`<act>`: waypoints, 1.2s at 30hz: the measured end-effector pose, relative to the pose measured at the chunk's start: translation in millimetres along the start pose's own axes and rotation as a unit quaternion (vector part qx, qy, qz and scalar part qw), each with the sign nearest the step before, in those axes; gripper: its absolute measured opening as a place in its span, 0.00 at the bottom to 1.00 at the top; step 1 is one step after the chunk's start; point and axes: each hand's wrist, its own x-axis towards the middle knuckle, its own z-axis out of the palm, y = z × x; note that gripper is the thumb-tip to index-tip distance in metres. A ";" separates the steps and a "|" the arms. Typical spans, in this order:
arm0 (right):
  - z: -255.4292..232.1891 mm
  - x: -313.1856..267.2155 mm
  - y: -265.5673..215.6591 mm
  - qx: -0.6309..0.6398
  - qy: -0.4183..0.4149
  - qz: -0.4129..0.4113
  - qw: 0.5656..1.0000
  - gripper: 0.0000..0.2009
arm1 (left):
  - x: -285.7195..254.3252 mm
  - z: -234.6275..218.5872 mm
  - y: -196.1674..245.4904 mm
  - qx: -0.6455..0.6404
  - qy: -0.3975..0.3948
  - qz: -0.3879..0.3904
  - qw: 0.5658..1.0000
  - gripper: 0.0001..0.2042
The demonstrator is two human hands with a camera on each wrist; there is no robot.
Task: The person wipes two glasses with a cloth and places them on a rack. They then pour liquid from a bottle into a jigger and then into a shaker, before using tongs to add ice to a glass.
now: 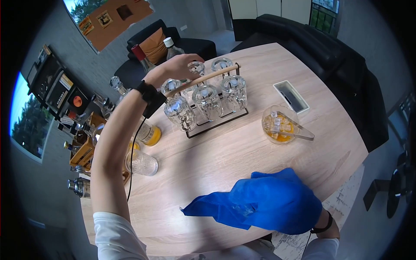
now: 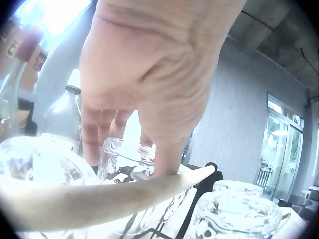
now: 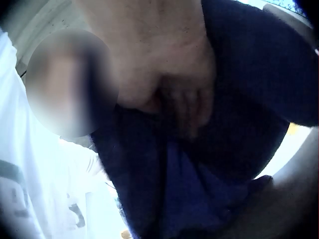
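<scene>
My left hand reaches over the wooden handle of a metal rack of upturned clear glasses. In the left wrist view its thumb and fingers straddle a drinking glass in the far row, fingertips down along its sides. Nearer glasses stand in the front row. A blue cloth drapes over my right hand, hiding it from the head view. The right wrist view, which is dark, shows the fingers curled into the cloth.
An ice bowl with tongs stands to the right, near a recessed table socket. Left of the rack are bottles and a textured glass. A wooden crate and shaker sit at the left edge.
</scene>
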 end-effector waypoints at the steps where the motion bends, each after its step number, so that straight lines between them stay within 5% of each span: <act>1: -0.3 -1.2 1.1 -0.090 -0.019 -0.003 0.996 0.21 | 0.6 0.2 0.1 0.000 0.000 0.000 1.000 0.32; 2: -0.6 -2.5 2.1 -0.179 -0.037 -0.010 0.983 0.22 | 2.0 0.9 -0.2 0.003 -0.014 -0.004 1.000 0.32; 5: 11.4 -19.3 24.9 -0.145 0.001 -0.086 0.986 0.26 | 6.3 2.4 -0.8 0.019 -0.037 0.000 0.999 0.33; 8: 26.0 -23.0 38.1 0.076 0.089 -0.025 0.993 0.32 | 7.5 2.9 0.1 0.029 -0.054 -0.001 0.998 0.36; 11: 32.1 -17.7 54.6 0.068 0.048 -0.101 0.991 0.39 | 7.6 2.5 -0.1 0.027 -0.069 -0.001 0.997 0.38; 17: 20.7 -13.0 53.8 -0.282 -0.038 -0.135 0.949 0.28 | 6.9 1.5 3.3 0.034 -0.085 0.023 0.995 0.39; 18: 17.0 -14.6 62.2 -0.115 -0.041 -0.071 0.990 0.35 | 6.8 0.5 5.5 0.028 -0.087 0.024 0.995 0.39; 20: 10.5 -18.2 66.5 0.055 -0.043 -0.005 0.998 0.41 | 4.8 -1.3 9.2 0.031 -0.093 0.008 0.995 0.38; 23: 0.4 -23.1 54.5 0.011 -0.036 0.037 0.999 0.40 | -2.4 -8.6 16.8 0.039 -0.098 0.001 0.994 0.38; 26: 4.8 -26.4 50.3 0.047 0.064 0.079 0.994 0.38 | -5.0 -9.3 11.9 0.043 -0.100 0.010 0.994 0.38; 29: -5.4 -6.1 -5.9 0.027 0.128 0.109 0.985 0.25 | -2.9 -5.7 -4.6 0.019 -0.105 -0.007 0.994 0.38; 32: -10.1 6.7 -25.5 -0.177 0.017 0.259 0.949 0.15 | -2.3 -4.4 -4.8 0.001 -0.105 -0.032 0.994 0.36; 33: -4.9 0.9 -8.6 -0.281 0.076 0.092 0.952 0.13 | -2.6 -5.0 -3.3 0.005 -0.103 -0.039 0.994 0.36; 35: -1.3 -2.0 -1.6 -0.373 0.132 -0.079 0.915 0.11 | -4.1 -6.5 -0.8 0.010 -0.100 -0.041 0.994 0.35; 36: -0.8 -1.3 -5.6 -0.312 0.144 -0.065 0.937 0.11 | -4.6 -7.0 0.8 0.014 -0.097 -0.042 0.994 0.34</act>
